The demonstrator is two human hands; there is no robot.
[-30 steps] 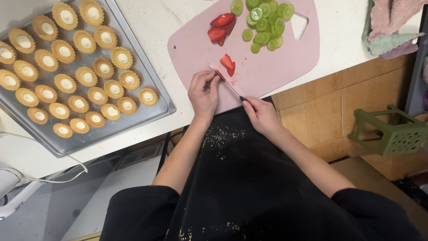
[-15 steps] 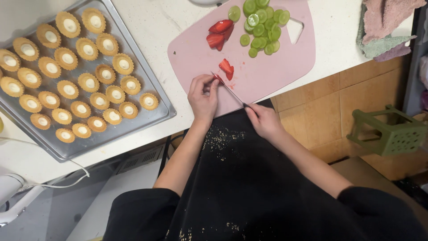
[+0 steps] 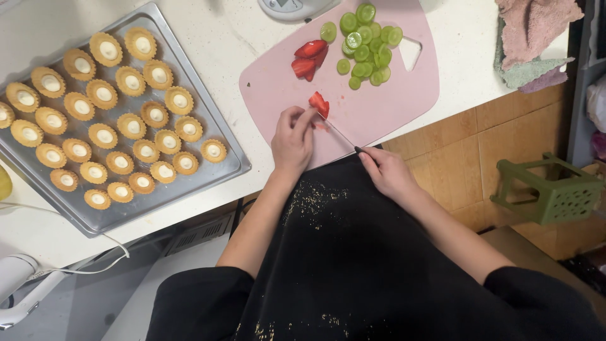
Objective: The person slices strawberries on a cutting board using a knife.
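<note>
Red strawberry piece (image 3: 319,104), cut face up, near the pink cutting board's (image 3: 391,104) front edge, slim knife (image 3: 341,134), blade apparently flat, angled just beside it

One pink plastic cutting board (image 3: 404,104) lay on the counter. On its upper part were three red strawberry pieces (image 3: 308,60) and about fifteen round green fruit slices (image 3: 366,44), overlapping; lower down sat one more cut strawberry piece (image 3: 319,103) and one thin knife (image 3: 344,137). Left of the board, one metal baking tray (image 3: 222,165) bore thirty small round tart shells (image 3: 130,125).
</note>
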